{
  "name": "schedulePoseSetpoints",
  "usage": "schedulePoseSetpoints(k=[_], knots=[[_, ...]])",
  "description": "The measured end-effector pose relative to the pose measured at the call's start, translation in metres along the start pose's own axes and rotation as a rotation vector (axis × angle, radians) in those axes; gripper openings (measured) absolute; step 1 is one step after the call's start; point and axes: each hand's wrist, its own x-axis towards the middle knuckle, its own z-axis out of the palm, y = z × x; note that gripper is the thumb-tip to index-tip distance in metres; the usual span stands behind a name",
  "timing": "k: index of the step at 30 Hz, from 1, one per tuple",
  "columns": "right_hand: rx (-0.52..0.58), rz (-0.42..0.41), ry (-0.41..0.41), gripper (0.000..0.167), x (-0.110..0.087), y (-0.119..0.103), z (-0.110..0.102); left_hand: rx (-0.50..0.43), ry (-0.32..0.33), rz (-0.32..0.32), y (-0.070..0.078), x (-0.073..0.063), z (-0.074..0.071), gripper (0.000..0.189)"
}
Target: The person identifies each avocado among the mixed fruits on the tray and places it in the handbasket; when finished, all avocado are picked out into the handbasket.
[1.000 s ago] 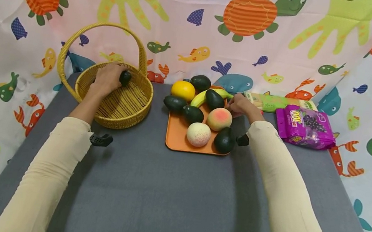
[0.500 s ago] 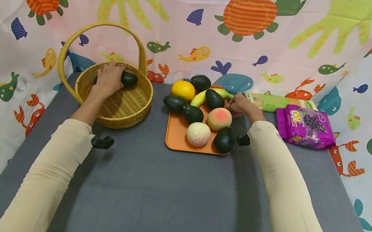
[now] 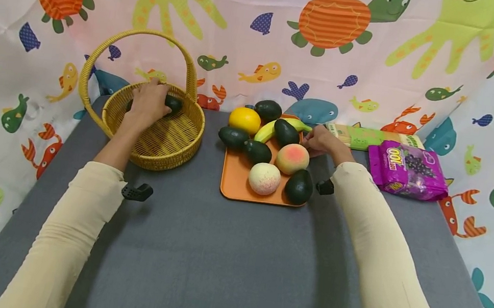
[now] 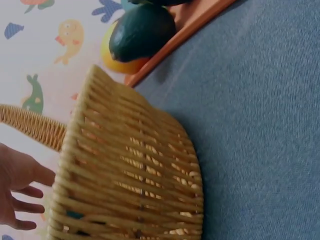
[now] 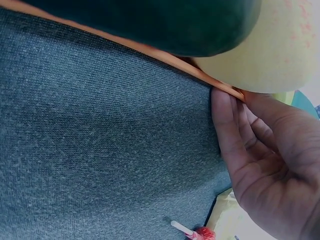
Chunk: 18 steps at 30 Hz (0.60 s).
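Note:
My left hand (image 3: 147, 104) is over the yellow wicker basket (image 3: 193, 142), its fingers extended and spread in the left wrist view. Beside it in the basket lies a dark green avocado (image 3: 172, 106); another dark bit shows left of the hand. My right hand (image 3: 323, 142) pinches the right edge of the orange tray (image 3: 233, 188) between thumb and fingers, clearest in the right wrist view. Several avocados (image 3: 299, 187), a banana (image 3: 298, 125), a yellow round fruit (image 3: 245, 120), a peach (image 3: 292, 158) and a pale speckled peach (image 3: 264, 179) lie on the tray.
A purple packet with grapes printed on it (image 3: 411, 171) and a long green-and-cream package (image 3: 369, 139) lie at the back right. The basket's tall handle (image 3: 85, 77) arches up. A white stick with a red wrapper (image 5: 205, 233) shows in the right wrist view. A patterned curtain hangs behind.
My left hand has lowered an avocado into the basket and let go of it; the fingers are spread now. The right hand keeps its pinch on the tray's edge.

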Motion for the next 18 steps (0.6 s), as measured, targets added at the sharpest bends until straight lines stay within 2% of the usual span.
schedulePoseSetpoints(k=[4,9,12,15,18], knots=[[0.030,0.000,0.002,0.018,-0.005,-0.001,-0.001,-0.017,0.071,0.044,0.010,-0.004,0.000,0.050],[0.009,-0.013,-0.011,0.022,-0.007,-0.003,0.000,-0.046,0.198,0.128,0.028,-0.015,0.003,0.041],[0.006,-0.014,-0.011,0.022,-0.006,-0.003,0.000,-0.058,0.284,0.213,0.048,-0.021,0.004,0.036],[-0.002,-0.011,-0.013,0.023,-0.004,-0.001,0.000,-0.046,0.362,0.327,0.072,-0.025,0.007,0.031],[-0.012,-0.010,-0.015,0.024,-0.002,0.000,-0.001,-0.036,0.368,0.417,0.097,-0.028,0.010,0.030]])
